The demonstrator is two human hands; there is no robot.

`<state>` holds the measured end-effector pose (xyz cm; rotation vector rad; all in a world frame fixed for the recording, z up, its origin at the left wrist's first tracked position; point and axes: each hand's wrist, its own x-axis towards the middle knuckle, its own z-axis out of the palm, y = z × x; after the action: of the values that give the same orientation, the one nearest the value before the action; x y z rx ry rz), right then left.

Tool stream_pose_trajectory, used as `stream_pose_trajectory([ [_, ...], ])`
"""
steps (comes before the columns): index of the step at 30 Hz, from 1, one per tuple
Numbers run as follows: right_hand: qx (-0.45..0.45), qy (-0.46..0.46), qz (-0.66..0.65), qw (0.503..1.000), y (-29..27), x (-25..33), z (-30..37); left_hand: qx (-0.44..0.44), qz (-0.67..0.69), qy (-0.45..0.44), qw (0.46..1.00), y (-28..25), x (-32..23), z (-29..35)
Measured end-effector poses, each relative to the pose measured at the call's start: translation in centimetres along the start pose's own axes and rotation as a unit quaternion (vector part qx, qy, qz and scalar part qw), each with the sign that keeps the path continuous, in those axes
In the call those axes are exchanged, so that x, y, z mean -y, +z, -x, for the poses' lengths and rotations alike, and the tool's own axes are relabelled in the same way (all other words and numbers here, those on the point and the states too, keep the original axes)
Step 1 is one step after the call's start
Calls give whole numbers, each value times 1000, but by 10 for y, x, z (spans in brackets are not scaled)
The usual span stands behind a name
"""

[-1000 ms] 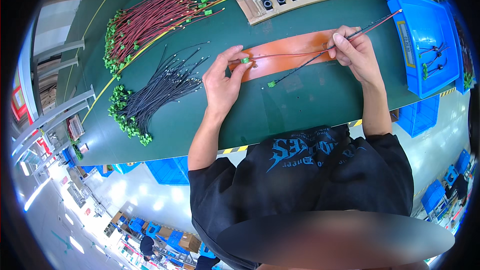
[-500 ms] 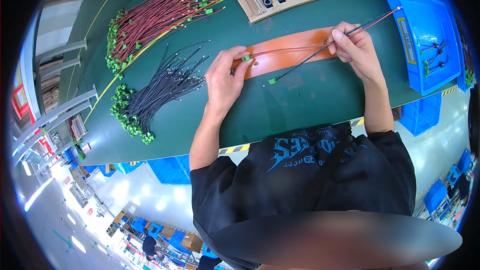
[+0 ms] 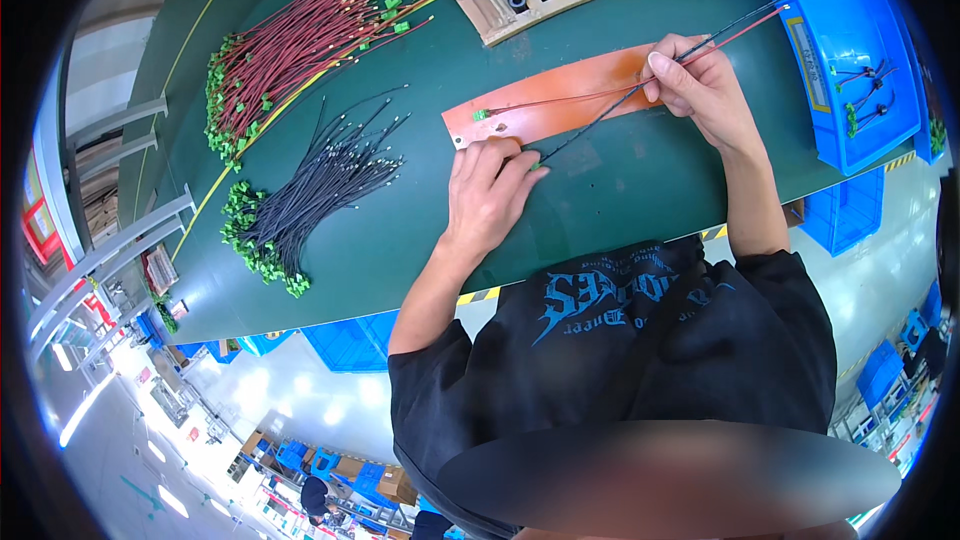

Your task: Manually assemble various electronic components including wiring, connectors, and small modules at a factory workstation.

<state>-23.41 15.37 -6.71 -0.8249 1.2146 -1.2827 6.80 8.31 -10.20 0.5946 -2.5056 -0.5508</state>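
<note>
My right hand (image 3: 700, 90) pinches a red wire (image 3: 565, 100) and a black wire (image 3: 592, 127) between thumb and fingers, where the two cross. Their tips stick out up and right, by the blue tray. My left hand (image 3: 488, 195) is closed at the black wire's lower end, its thumb and fingertips on a green connector (image 3: 536, 166) that they partly cover. The red wire's own green connector (image 3: 481, 115) lies loose over an orange strip (image 3: 545, 120), just above my left fingers.
On the green table (image 3: 420, 230), red wires (image 3: 290, 60) with green connectors lie at the far left, black wires (image 3: 310, 185) nearer. A wooden rack (image 3: 600, 0) of black rings stands at the back. Several wire pieces with black rings sit in a blue tray (image 3: 835, 145) on the right.
My left hand has let go of the red wire's connector and moved right and nearer, taking the black wire's connector. My right hand keeps its pinch on both wires.
</note>
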Motion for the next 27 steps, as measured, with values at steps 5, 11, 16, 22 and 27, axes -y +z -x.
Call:
stream_pose_trajectory([
  [5,-8,-2,19,1000,-2,1,1,-96,141,-112,979,-8,1,0],
  [11,9,-14,25,1000,-2,2,1,-133,157,-160,965,-13,7,-5],
  [16,3,-12,28,1000,-2,2,1,-134,155,-165,965,-11,11,-9],
  [22,-2,-15,33,999,-1,2,2,-115,143,-206,961,-12,13,-11],
  [27,-1,-9,31,999,-1,3,1,-53,94,-199,974,-13,17,-11],
])
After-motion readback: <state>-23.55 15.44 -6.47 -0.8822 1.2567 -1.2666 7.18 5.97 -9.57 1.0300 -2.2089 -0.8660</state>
